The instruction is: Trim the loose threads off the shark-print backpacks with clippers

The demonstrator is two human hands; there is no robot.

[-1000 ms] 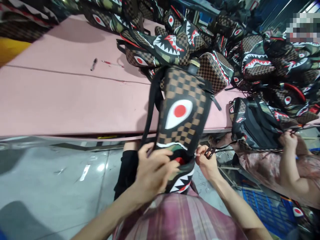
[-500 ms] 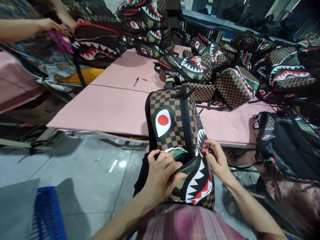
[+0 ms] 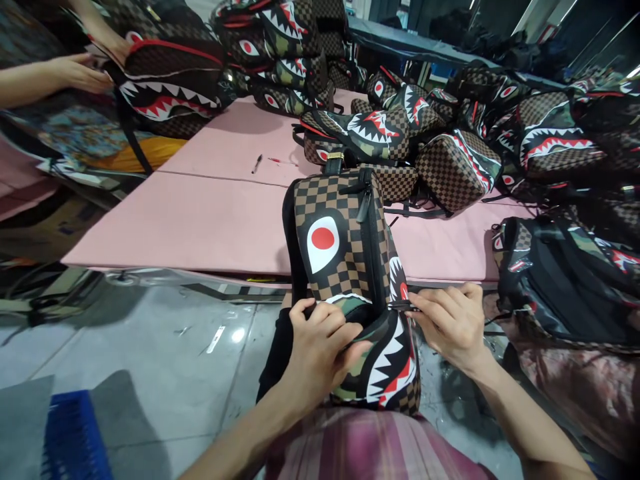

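Cloth in purple plaid [image 3: 360,440] lies nearest, at six o'clock; just beyond, at the clock's centre, the checkered backpack [image 3: 345,247] stands before the table edge. The left hand [image 3: 320,340] holds it, fingers curled over a gaping pocket's rim; at four o'clock the right hand [image 3: 450,323] pinches a slim dark item [image 3: 400,306], too small to identify, by the bag's side. Grey tiled floor [image 3: 150,387] spreads at eight o'clock, glossy with glare, with a blue slatted object [image 3: 75,433] and a white strip [image 3: 215,339]. The pink table [image 3: 200,227] reaches from nine round to three, where a black-strapped bag [image 3: 550,287] lies; one thin dark seam crosses it. Near ten-thirty rests a dark pen [image 3: 257,164]. At ten, a co-worker's hands [image 3: 83,75] work beside another shark-mouthed bag [image 3: 175,87]. Farther, heaped bags [image 3: 460,167] fill one o'clock, before a dim, cluttered room.
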